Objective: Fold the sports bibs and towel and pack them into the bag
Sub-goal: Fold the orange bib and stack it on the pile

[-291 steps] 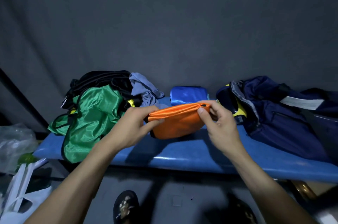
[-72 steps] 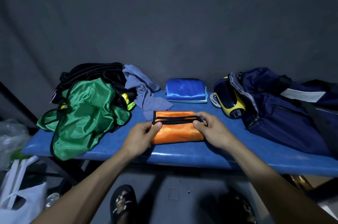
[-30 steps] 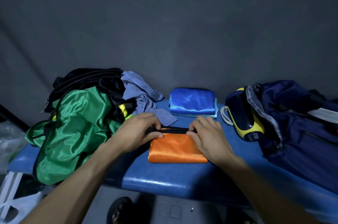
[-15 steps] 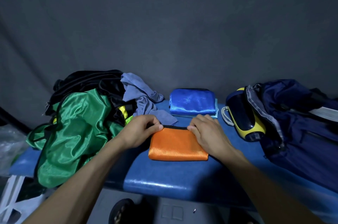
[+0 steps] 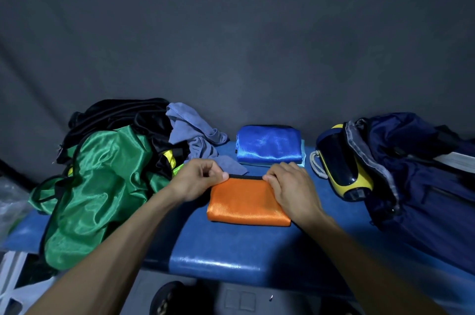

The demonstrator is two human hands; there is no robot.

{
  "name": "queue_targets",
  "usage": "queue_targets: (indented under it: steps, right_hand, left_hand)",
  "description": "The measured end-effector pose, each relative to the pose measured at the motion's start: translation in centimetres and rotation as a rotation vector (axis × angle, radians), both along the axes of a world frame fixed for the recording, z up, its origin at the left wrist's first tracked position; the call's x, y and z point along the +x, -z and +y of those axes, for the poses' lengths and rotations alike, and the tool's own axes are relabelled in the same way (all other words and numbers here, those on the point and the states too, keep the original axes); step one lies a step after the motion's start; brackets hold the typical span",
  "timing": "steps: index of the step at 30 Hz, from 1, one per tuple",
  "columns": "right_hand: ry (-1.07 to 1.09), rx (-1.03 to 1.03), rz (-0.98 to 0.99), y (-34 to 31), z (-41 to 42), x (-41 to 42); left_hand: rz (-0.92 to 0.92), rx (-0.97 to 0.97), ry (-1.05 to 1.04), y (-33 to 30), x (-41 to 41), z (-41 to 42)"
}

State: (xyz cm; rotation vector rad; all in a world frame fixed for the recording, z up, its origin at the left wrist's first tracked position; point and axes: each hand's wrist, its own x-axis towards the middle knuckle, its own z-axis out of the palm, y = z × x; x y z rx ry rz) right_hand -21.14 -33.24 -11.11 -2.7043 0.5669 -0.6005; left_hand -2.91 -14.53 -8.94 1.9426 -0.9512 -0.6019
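Since half a second ago, both hands have stayed at the far corners of the folded orange satin bib [image 5: 248, 201], and the black trim along its far edge now shows as only a thin line.

Left to right:
- Far left of frame: a crumpled clear plastic bag [image 5: 10, 201] below the bench end.
- Left of centre: a loose heap of shiny green satin bib [image 5: 97, 186], with black fabric [image 5: 120, 114] piled behind it and a rumpled grey-blue towel [image 5: 190, 132] to its right.
- Centre: left hand [image 5: 198, 179], fingers curled, thumb and fingers pinching the bib's far left corner. The bib lies flat as a neat rectangle on the blue padded bench [image 5: 231, 255].
- Centre, just behind: a folded blue satin bib [image 5: 268, 143], lying on the bench, apart from the orange one.
- Right hand [image 5: 290, 186]: fingers bent down onto the bib's far right corner, palm over the cloth; whether it pinches or only presses, cannot tell.
- Right: a yellow and dark rounded object [image 5: 341, 165] with a white cord, touching an open navy fabric bag [image 5: 421, 173] at the frame's right edge.
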Motion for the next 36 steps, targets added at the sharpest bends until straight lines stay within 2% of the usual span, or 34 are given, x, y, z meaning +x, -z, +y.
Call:
queue_targets:
  steps: [3,8,11,14,18,24,27,29,31,33,36]
  right_hand:
    - [0.057,0.078,0.02,-0.4,0.1,0.1]
    - [0.227,0.316,0.091,-0.6,0.2,0.4]
    - [0.318,0.363,0.114,-0.9,0.7,0.6]
    - [0.369,0.344,0.146,-1.2,1.6,1.0]
    - [0.347,0.227,0.215,-1.5,2.1,1.2]
    - [0.333,0.072,0.326,-2.2,2.3,1.4]
    - [0.329,0.051,0.349,-2.4,2.5,1.5]
    - [0.331,0.055,0.355,-2.5,2.5,1.6]
    - [0.336,0.059,0.359,-2.6,2.6,1.6]
    - [0.344,0.057,0.362,-2.6,2.6,1.5]
    - [0.354,0.066,0.367,-2.8,2.6,1.6]
  left_hand:
    - [-0.036,-0.005,-0.011,0.1,-0.2,-0.2]
    - [0.106,-0.059,-0.075,0.1,-0.1,0.3]
    - [0.146,-0.072,-0.127,0.2,-0.5,-0.4]
    - [-0.015,-0.007,-0.132,0.6,-0.7,-1.0]
    - [-0.287,0.152,-0.013,0.3,-0.4,-1.0]
    - [-0.435,0.329,0.07,-1.3,-0.8,-1.5]
    - [-0.635,0.309,0.002,-2.7,-1.8,-1.2]
    - [-0.794,0.204,-0.002,-3.3,-3.3,-1.4]
    - [-0.839,0.147,0.111,-3.0,-5.1,-1.7]
    - [-0.829,0.229,0.231,-1.5,-6.3,-1.7]
    - [-0.822,0.269,0.266,0.9,-6.2,-0.8]
